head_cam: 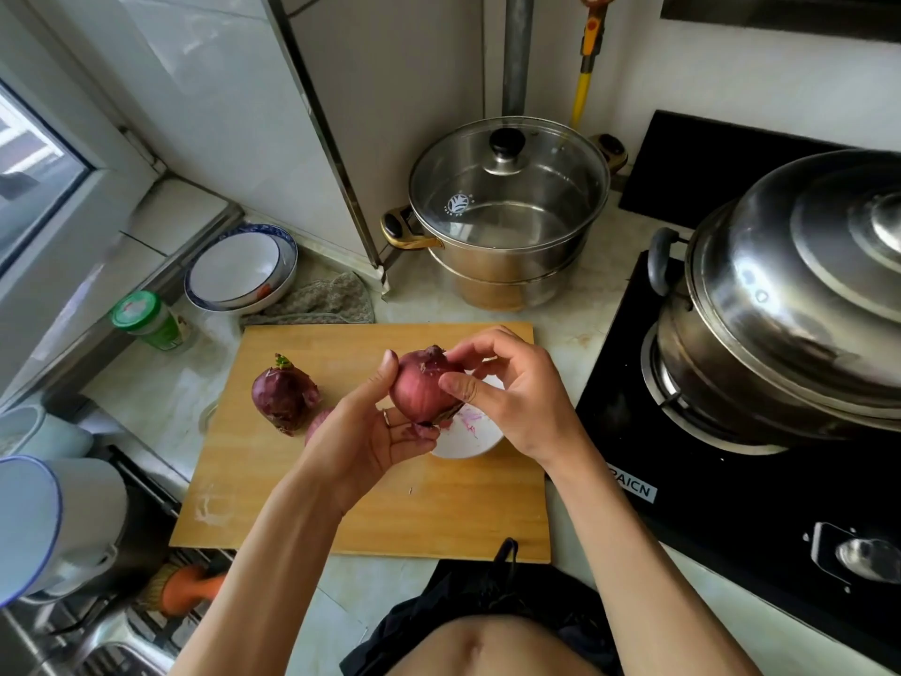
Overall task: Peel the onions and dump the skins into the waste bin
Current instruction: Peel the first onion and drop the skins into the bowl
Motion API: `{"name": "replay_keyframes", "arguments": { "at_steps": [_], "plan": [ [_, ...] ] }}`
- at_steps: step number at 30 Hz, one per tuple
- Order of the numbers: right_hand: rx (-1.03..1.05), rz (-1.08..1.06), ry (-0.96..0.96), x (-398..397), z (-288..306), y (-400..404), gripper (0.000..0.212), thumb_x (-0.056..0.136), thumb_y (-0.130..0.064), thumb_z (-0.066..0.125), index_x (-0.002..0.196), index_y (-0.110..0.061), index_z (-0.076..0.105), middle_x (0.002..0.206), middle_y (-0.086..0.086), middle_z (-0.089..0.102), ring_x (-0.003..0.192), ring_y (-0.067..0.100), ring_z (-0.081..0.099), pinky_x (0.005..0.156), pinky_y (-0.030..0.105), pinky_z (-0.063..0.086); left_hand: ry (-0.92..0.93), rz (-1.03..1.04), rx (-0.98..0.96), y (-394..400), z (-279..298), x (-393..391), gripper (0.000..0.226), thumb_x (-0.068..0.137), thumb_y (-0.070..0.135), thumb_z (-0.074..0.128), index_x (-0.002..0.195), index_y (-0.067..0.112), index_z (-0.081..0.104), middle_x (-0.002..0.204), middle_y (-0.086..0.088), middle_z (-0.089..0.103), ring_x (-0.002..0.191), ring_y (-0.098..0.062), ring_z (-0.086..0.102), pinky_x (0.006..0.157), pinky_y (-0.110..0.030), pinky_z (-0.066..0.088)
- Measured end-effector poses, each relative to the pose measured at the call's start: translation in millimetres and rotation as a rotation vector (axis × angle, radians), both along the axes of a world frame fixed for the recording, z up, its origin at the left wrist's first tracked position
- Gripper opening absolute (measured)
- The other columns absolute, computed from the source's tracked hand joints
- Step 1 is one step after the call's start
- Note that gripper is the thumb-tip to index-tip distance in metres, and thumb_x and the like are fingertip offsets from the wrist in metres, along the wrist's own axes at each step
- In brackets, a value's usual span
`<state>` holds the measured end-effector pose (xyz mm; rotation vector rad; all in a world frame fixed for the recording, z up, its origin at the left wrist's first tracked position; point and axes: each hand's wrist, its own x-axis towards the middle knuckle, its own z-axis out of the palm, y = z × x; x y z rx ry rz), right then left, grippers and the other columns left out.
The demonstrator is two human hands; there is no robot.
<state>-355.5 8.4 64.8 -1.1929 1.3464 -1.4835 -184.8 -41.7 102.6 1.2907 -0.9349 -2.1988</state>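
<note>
A red onion (423, 386) was held up in the air above the wooden cutting board (370, 500), both hands on it. The left hand (363, 434) cradled it from below and the side, its grip wrapped round the bulb with the thumb up along the skin. The right hand (512, 397) had its grip closed on the same onion, thumb pressed to the front and fingertips pinching near the top. Just under the onion, on the board, stood a small white bowl (475, 434) with purple scraps in it. Toward the board's left side sat a second onion (284, 393), unpeeled, a green sprout at its tip. Beyond the board's far edge lay a crumpled cloth (324, 300), with stacked white bowls (241, 268) and a green-capped jar (148, 322) near its far left corner. Further back on the bench stood a glass-lidded steel pot (507, 214). To the right of the board, a large steel steamer (790, 304) sat on the black stove (731, 485).
</note>
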Motion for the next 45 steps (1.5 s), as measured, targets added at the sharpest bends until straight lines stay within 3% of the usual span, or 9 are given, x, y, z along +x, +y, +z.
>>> {"name": "replay_keyframes", "arguments": {
  "at_steps": [5,11,15,25,29,33,40,45],
  "plan": [
    [0.028,0.037,-0.06,-8.7,-8.2,0.6,0.02,0.082,-0.019,0.079,0.101,-0.021,0.075,0.099,-0.007,0.069,0.097,0.011,0.067,0.088,0.033,0.056,0.001,0.006,-0.021,0.3,-0.3,-0.6,0.053,0.083,0.054,0.058,0.112,0.012,0.07,0.088,-0.022,0.073,0.062,-0.024,0.062,0.063,-0.031,0.061],
    [0.006,-0.035,-0.112,-7.7,-17.5,-1.0,0.013,0.083,-0.009,0.076,0.093,-0.019,0.078,0.092,-0.005,0.071,0.091,0.011,0.067,0.083,0.023,0.05,-0.02,0.01,-0.029,-0.1,-3.3,-2.2,0.053,0.083,0.055,0.059,0.11,0.011,0.069,0.084,-0.021,0.073,0.061,-0.024,0.061,0.063,-0.031,0.061],
    [0.012,-0.076,-0.077,-5.4,-19.5,-2.4,0.015,0.085,-0.01,0.075,0.086,-0.024,0.076,0.084,-0.011,0.069,0.084,0.007,0.065,0.079,0.02,0.049,-0.018,0.013,-0.014,0.3,-8.0,-1.5,0.057,0.083,0.057,0.06,0.115,0.011,0.069,0.087,-0.022,0.072,0.06,-0.023,0.063,0.064,-0.031,0.062],
    [0.055,-0.136,0.012,-14.2,-22.2,2.8,0.002,0.088,-0.018,0.074,0.087,-0.017,0.074,0.089,0.002,0.069,0.084,0.009,0.064,0.077,0.019,0.05,-0.005,0.108,0.063,-1.6,-15.2,5.6,0.068,0.079,0.06,0.062,0.122,0.007,0.062,0.075,-0.017,0.068,0.06,-0.022,0.068,0.064,-0.031,0.062],
    [0.164,-0.171,0.038,-15.3,-26.1,2.7,0.003,0.088,-0.018,0.075,0.088,-0.016,0.077,0.088,-0.004,0.072,0.084,0.007,0.067,0.077,0.017,0.05,-0.009,0.122,0.055,-2.3,-17.9,6.1,0.064,0.08,0.057,0.064,0.121,0.008,0.063,0.083,-0.02,0.069,0.065,-0.024,0.069,0.067,-0.032,0.064],
    [0.33,-0.167,0.151,-12.9,-33.4,2.1,0.017,0.094,-0.023,0.068,0.09,-0.012,0.081,0.087,-0.004,0.077,0.086,0.006,0.07,0.08,0.025,0.055,-0.011,0.151,0.021,0.3,-20.7,4.4,0.052,0.081,0.051,0.065,0.115,0.012,0.066,0.084,-0.019,0.07,0.066,-0.023,0.067,0.065,-0.031,0.064],
    [0.326,-0.199,0.185,-10.3,-31.3,3.3,0.012,0.09,-0.018,0.072,0.091,-0.012,0.081,0.083,-0.008,0.076,0.083,0.0,0.069,0.077,0.014,0.052,-0.051,0.161,-0.018,0.6,-22.0,5.5,0.045,0.082,0.05,0.066,0.109,0.015,0.071,0.085,-0.016,0.071,0.067,-0.022,0.066,0.066,-0.03,0.063],
    [0.337,-0.205,0.198,-9.5,-30.0,4.2,0.005,0.085,-0.014,0.077,0.086,-0.013,0.082,0.082,-0.006,0.077,0.079,0.001,0.069,0.074,0.014,0.052,-0.093,0.148,-0.026,-0.8,-26.7,9.1,0.047,0.086,0.048,0.066,0.115,0.012,0.07,0.087,-0.015,0.074,0.071,-0.023,0.065,0.072,-0.032,0.063]
  ]
}}
